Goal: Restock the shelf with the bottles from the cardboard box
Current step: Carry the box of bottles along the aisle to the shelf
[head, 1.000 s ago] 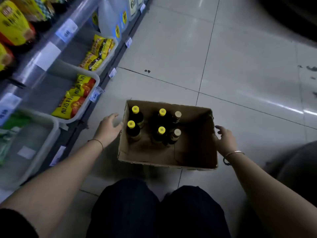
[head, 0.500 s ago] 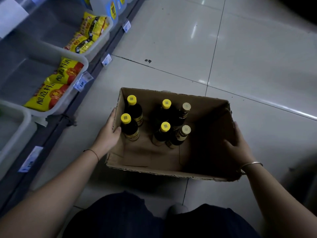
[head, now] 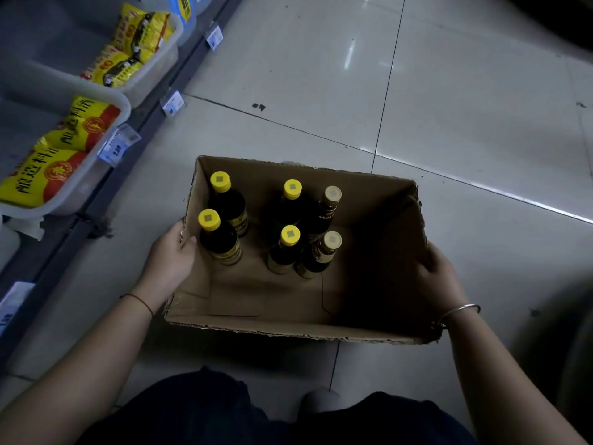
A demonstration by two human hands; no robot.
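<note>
The right hand hides its fingers behind the cardboard box wall; that side's interior is lost in shadow. Bottle labels are too small to read. The shelf and its nearest tub are cut off at the left edge.

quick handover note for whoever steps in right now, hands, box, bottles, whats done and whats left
Left hand grips the left wall of the cardboard box, thumb over the rim. Right hand holds the right wall.
The box sits open on the tiled floor beside the shelf.
Six dark bottles stand upright inside: four yellow-capped, two beige-capped.
Done: no bottle is out of the box.
Left: move all six onto the shelf.
</note>
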